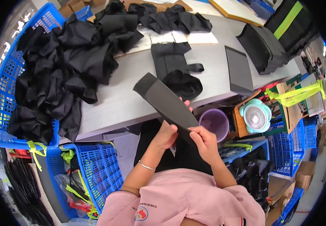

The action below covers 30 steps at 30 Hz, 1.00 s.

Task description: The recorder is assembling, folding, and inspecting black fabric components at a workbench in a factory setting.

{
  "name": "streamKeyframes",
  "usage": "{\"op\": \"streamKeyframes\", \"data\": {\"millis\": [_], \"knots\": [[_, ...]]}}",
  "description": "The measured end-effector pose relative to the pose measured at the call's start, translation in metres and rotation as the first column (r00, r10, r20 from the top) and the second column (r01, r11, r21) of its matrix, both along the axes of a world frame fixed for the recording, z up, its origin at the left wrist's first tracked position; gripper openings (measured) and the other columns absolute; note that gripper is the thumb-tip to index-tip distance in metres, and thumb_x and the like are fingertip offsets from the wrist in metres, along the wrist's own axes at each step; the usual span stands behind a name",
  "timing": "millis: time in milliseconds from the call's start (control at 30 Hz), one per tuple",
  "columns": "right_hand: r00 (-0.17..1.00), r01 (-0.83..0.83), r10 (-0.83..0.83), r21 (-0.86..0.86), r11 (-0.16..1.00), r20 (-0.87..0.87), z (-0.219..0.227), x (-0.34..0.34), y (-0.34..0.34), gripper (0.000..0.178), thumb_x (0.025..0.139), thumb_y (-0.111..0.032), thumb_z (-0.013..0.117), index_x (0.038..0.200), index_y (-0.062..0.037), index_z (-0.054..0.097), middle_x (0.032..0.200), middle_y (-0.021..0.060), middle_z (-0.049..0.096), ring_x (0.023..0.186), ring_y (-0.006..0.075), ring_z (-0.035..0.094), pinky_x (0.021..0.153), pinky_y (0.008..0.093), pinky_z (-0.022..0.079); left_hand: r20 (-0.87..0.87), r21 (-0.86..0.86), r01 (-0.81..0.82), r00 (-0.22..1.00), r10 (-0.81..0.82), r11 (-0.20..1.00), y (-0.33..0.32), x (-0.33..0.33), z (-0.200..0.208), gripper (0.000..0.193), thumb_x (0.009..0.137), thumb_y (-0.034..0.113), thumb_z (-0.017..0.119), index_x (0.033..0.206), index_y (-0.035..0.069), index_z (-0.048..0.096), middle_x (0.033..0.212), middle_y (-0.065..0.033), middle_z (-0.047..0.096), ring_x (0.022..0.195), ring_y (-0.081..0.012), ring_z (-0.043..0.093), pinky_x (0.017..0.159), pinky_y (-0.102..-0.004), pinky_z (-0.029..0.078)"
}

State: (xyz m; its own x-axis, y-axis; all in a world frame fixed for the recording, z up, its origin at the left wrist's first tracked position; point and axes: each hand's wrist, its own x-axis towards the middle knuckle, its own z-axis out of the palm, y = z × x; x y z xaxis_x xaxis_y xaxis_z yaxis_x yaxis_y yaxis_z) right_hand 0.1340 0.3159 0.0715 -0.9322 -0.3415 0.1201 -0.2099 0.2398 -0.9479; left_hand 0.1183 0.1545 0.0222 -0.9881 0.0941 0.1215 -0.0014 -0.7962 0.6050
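A long dark grey panel (168,102), with a blacker fabric-like end, is held aslant over the table's front edge. My left hand (166,136) supports it from beneath, thumb along its near edge and fingertips showing past the far side. At the panel's near end, my right hand (204,142) pinches the corner between thumb and fingers. Just beyond the panel lies a black fabric piece (166,62) with a small loop and a bunched part. A single dark grey board (239,71) lies flat farther right.
Crumpled black fabric pieces (63,62) heap over a blue basket (1,113) on the left. Stacked dark panels (262,49) stand at the table's far right. Below the table's edge are a purple bin (223,121), a turquoise fan (255,116) and a blue crate (99,169).
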Motion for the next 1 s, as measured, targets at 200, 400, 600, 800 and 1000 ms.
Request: {"op": "streamKeyframes", "data": {"millis": [200, 400, 600, 800, 1000], "knots": [[0.917, 0.221, -0.188, 0.056, 0.974, -0.353, -0.004, -0.005, -0.016, 0.009, 0.084, -0.003, 0.071, 0.083, 0.0008, 0.064, 0.087, 0.0092, 0.059, 0.074, 0.0201, 0.058, 0.066, 0.0302, 0.046, 0.173, 0.06, 0.032, 0.984, -0.042, 0.998, -0.015, 0.009, 0.008, 0.062, 0.085, 0.025, 0.074, 0.135, -0.003, 0.05, 0.125, -0.0199, 0.064, 0.119, -0.0327, 0.061, 0.106, -0.0445, 0.046], [0.824, 0.352, -0.227, 0.155, 0.923, -0.519, -0.011, -0.003, -0.015, 0.033, 0.076, -0.012, 0.078, 0.103, -0.0069, 0.06, 0.104, 0.0144, 0.059, 0.096, 0.0315, 0.056, 0.08, 0.0401, 0.045, 0.286, 0.066, 0.016, 0.958, -0.034, 0.998, -0.013, 0.015, 0.002, 0.038, 0.093, 0.02, 0.061, 0.121, -0.006, 0.059, 0.109, -0.0205, 0.07, 0.11, -0.0348, 0.065, 0.102, -0.0467, 0.049], [0.999, 0.031, -0.033, 0.047, 0.998, 0.038, -0.015, 0.008, 0.005, 0.041, 0.096, -0.013, 0.063, 0.134, -0.0016, 0.051, 0.111, 0.0175, 0.067, 0.096, 0.0244, 0.069, 0.085, 0.0319, 0.052, 0.008, -0.47, -0.188, 0.976, 0.217, 0.863, -0.012, 0.009, 0.004, 0.042, 0.096, 0.024, 0.061, 0.127, -0.005, 0.059, 0.131, -0.0127, 0.058, 0.117, -0.0249, 0.056, 0.102, -0.038, 0.043], [0.993, 0.118, -0.118, -0.013, 0.993, -0.009, -0.044, 0.002, 0.047, 0.036, 0.095, -0.017, 0.064, 0.126, -0.0004, 0.058, 0.11, 0.0158, 0.068, 0.094, 0.0235, 0.068, 0.083, 0.031, 0.052, -0.508, -0.835, -0.54, 0.687, 0.52, -0.103, -0.025, -0.033, 0.014, 0.025, 0.087, 0.011, 0.068, 0.11, 0.001, 0.07, 0.148, -0.0158, 0.042, 0.13, -0.0338, 0.037, 0.107, -0.0412, 0.034], [0.984, 0.159, -0.166, 0.1, 0.982, 0.067, -0.055, -0.005, 0.051, 0.04, 0.095, -0.024, 0.063, 0.128, -0.0006, 0.058, 0.112, 0.0178, 0.069, 0.097, 0.0256, 0.069, 0.084, 0.0326, 0.052, -0.512, -0.859, -0.455, 0.783, 0.354, -0.236, -0.052, -0.077, 0.006, 0.027, 0.084, -0.001, 0.064, 0.106, 0.01, 0.075, 0.128, -0.0153, 0.058, 0.112, -0.0325, 0.055, 0.095, -0.0375, 0.046]]}}
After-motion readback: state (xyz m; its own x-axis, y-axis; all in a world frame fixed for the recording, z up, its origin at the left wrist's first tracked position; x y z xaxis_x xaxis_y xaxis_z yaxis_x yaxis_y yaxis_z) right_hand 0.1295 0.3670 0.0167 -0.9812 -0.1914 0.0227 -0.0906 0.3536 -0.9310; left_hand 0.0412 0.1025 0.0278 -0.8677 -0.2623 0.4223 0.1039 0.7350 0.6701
